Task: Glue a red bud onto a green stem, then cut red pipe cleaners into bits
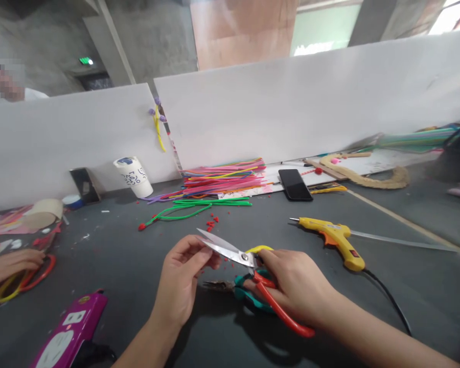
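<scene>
My right hand point(297, 289) grips a pair of scissors point(230, 251) by its yellow and orange-red handles, blades parted and pointing left. My left hand point(184, 273) is pinched right at the blades, fingers closed on something too small to make out. Under the scissors on the dark table point(130, 255) lie pliers point(233, 290) with teal handles. Tiny red bits point(211, 223) are scattered just beyond the blades.
A yellow glue gun point(337, 241) with black cord lies right. Green pipe cleaners point(191, 207), a colourful bundle point(226, 179), a phone point(294, 184) and a paper cup point(134, 176) sit near the white dividers. A magenta power strip point(71, 329) is front left; another person's hand point(7, 266) holds rings.
</scene>
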`<action>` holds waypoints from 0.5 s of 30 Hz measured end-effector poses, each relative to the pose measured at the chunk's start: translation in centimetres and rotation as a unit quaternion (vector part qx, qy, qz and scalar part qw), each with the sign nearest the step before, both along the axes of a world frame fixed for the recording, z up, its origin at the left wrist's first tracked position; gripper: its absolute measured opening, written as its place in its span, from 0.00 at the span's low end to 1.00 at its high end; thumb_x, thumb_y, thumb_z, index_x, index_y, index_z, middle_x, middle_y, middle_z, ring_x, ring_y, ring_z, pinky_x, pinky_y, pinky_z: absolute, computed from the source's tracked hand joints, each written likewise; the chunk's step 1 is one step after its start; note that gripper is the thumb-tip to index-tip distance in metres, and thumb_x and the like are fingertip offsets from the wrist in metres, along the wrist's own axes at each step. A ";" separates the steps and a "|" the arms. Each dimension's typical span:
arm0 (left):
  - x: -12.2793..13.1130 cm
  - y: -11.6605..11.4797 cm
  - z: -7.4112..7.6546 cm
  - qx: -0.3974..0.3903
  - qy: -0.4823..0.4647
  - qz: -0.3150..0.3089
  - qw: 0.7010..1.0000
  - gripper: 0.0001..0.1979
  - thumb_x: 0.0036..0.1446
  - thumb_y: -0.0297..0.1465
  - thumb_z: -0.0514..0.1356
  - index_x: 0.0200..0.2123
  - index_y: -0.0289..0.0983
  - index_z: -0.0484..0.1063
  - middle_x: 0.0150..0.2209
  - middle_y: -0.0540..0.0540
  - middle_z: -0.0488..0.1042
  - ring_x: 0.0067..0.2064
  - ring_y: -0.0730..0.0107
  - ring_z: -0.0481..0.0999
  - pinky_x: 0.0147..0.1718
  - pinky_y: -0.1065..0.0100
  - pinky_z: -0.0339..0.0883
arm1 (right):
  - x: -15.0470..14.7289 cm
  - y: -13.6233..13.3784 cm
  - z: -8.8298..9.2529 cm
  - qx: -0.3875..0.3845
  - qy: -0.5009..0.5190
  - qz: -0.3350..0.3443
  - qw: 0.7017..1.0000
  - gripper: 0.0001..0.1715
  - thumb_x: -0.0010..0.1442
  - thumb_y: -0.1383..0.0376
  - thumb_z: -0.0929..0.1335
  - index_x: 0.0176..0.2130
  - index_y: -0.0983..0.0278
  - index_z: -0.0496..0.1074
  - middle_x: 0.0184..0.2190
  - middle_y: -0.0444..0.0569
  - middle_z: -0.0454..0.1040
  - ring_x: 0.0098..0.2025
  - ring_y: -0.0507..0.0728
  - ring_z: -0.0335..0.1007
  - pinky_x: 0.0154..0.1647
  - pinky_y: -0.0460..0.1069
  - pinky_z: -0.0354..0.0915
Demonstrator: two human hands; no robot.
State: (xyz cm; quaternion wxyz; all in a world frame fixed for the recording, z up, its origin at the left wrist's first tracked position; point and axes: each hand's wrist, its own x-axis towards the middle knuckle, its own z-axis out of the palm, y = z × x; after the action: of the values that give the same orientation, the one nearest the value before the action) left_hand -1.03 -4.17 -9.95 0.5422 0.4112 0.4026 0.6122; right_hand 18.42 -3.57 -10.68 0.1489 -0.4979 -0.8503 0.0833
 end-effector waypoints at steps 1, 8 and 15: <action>0.0 -0.1 0.1 0.003 -0.011 0.007 1.000 0.02 0.47 0.25 0.61 0.26 0.37 0.72 0.23 0.51 0.75 0.25 0.76 0.72 0.25 0.74 0.65 | 0.0 0.1 -0.1 0.005 -0.008 0.005 1.000 0.24 0.54 0.45 0.59 0.26 0.63 0.62 0.21 0.46 0.68 0.22 0.54 0.62 0.22 0.46 0.46; -0.3 -0.3 0.6 0.037 -0.050 0.042 0.997 0.03 0.48 0.24 0.61 0.27 0.37 0.74 0.24 0.52 0.75 0.25 0.78 0.72 0.25 0.77 0.66 | 0.1 -0.1 -0.3 0.061 -0.022 0.030 0.997 0.22 0.55 0.48 0.59 0.25 0.63 0.62 0.20 0.46 0.68 0.21 0.54 0.62 0.21 0.47 0.44; -0.4 -0.4 0.7 0.035 -0.042 0.036 0.998 0.03 0.47 0.24 0.62 0.27 0.38 0.74 0.24 0.52 0.75 0.24 0.78 0.72 0.24 0.78 0.66 | 0.1 0.0 -0.3 0.068 -0.020 0.040 0.997 0.23 0.56 0.47 0.58 0.26 0.63 0.62 0.21 0.47 0.68 0.22 0.55 0.63 0.22 0.47 0.45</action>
State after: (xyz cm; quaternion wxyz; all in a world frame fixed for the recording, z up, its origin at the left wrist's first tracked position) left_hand -1.47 -4.54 -9.25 0.5216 0.3894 0.3725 0.6615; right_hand 18.55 -3.58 -10.99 0.1616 -0.4535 -0.8762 0.0215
